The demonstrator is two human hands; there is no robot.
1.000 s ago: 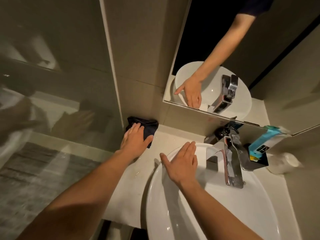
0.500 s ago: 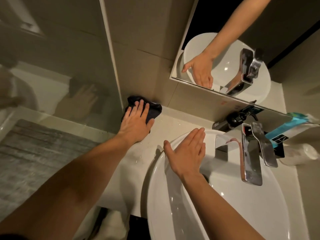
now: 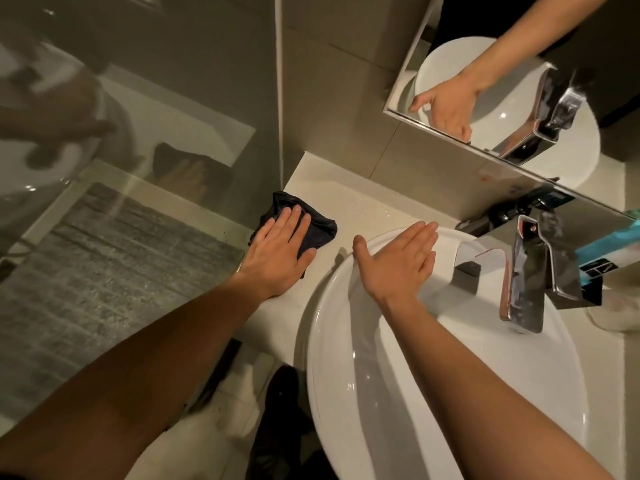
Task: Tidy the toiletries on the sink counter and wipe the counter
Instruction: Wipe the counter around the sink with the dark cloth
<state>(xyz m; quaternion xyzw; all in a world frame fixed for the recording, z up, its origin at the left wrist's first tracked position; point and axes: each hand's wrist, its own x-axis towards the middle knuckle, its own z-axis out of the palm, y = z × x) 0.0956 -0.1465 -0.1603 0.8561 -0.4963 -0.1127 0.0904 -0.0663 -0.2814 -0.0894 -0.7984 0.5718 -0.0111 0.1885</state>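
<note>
Pressing down on the dark cloth (image 3: 311, 225), our left hand (image 3: 277, 252) lies flat with its fingers (image 3: 294, 220) stretched out and close together; it grips nothing, the palm simply covers the nearer part of the crumpled cloth. The cloth sits on the pale worktop (image 3: 363, 209) at its left end, just beside the glass panel (image 3: 138, 150) and to the left of the basin. We see small wet specks glinting on the worktop between the cloth and the back wall.

Our right hand (image 3: 398, 265) rests open on the far-left rim of the white basin (image 3: 433, 393), fingers straight and together, thumb spread out toward the cloth, holding nothing. The two hands are near each other but apart.

To the right of that hand stands the chrome faucet (image 3: 526, 278), its spout reaching over the bowl. Behind it we make out a dark pump bottle (image 3: 491, 218) against the wall, and at the right edge a blue-and-white tube (image 3: 602, 247) and a white rounded container (image 3: 620, 306), partly cut off by the frame. The mirror (image 3: 519, 81) above reflects our right hand, the basin and the faucet. Through the glass we see a grey mat (image 3: 104, 265) on the floor.
</note>
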